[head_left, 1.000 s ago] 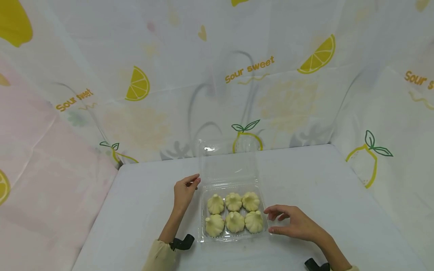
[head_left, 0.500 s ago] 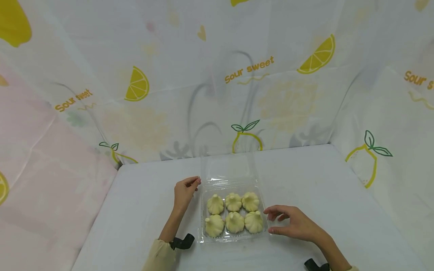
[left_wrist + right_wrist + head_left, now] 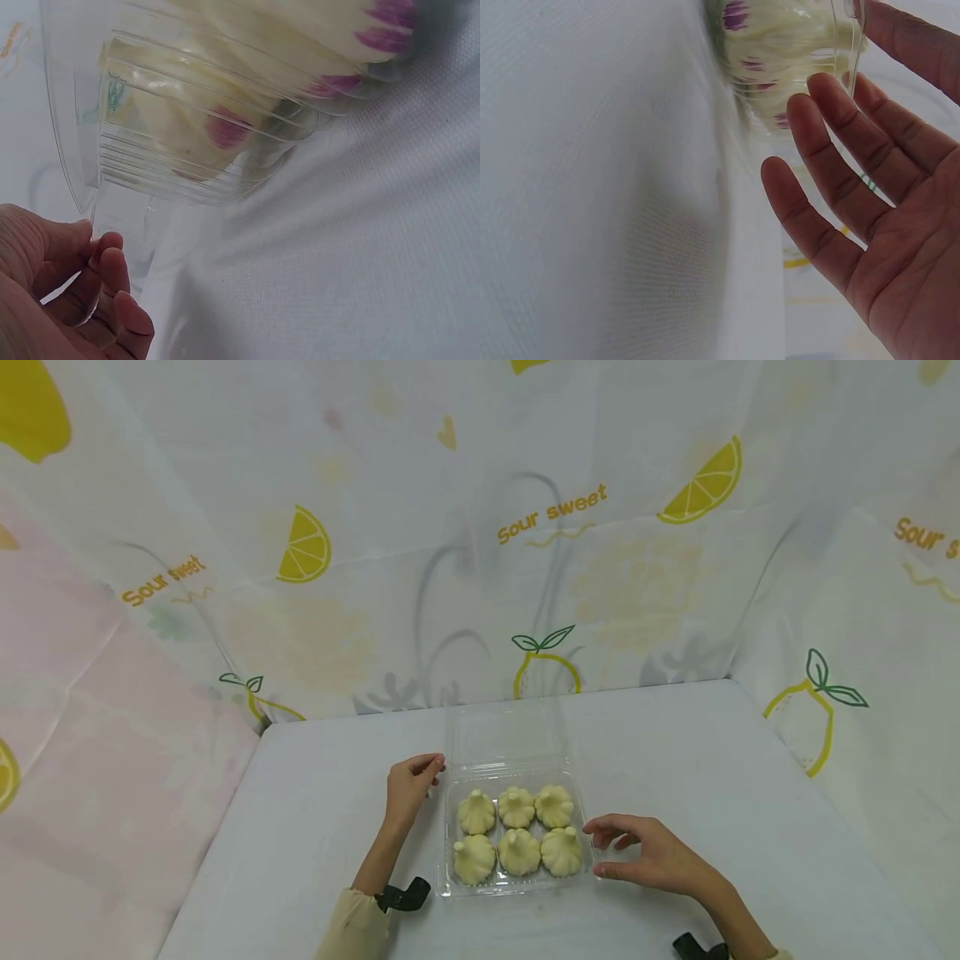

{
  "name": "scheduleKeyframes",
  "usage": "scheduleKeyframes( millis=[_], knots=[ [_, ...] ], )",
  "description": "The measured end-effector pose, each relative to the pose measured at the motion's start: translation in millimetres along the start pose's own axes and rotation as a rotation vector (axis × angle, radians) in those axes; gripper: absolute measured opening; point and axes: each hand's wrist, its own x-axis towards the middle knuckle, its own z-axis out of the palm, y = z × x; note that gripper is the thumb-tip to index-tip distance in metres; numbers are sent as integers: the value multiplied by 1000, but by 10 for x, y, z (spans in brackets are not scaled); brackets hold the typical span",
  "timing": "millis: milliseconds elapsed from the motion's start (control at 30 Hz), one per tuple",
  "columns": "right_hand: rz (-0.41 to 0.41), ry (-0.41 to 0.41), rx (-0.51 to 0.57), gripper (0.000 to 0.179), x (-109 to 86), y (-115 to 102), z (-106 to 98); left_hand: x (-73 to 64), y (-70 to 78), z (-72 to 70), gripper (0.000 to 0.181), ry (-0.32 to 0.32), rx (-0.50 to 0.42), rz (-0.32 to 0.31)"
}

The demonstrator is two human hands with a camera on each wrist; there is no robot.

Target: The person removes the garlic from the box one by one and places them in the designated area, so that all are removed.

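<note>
plastic box (image 3: 487, 891): left hand (image 3: 407, 787) pinches its rear corner (image 3: 450, 774), best lightly; relaxed right hand (image 3: 651, 858) should steady the opposite side (image 3: 588, 852).

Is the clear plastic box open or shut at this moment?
Open: in the head view, its transparent lid extends back beyond the hinge, leaving the six pale, garlic-shaped pieces in the base uncovered.

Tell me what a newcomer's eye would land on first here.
Probably the six pale, garlic-like bulbs in two rows of three inside the clear plastic container, its lid open toward the back of the white table. The left hand is at the container's left, the right hand at its right. Next would come the backdrop behind, with yellow lemon slices and orange "Sour sweet" lettering.
</note>
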Motion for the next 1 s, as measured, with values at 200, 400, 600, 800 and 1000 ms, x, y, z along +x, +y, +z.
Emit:
scheduleKeyframes(
  millis=[200,400,600,800,1000],
  knots=[
    [13,-1,7,45,-12,3,7,-3,-33,-2,24,-29,2,-11],
    [1,1,-3,45,-10,11,10,-37,-16,-42,21,-48,18,-9],
    [-5,2,-3,46,-8,28,15,-90,-14,-101,20,-73,36,51],
    [-9,-4,-5,45,-5,19,7,-192,-1,-190,24,-119,133,107],
    [-9,-1,-6,45,-5,20,3,-287,-26,-298,26,-174,173,159]
  ],
)
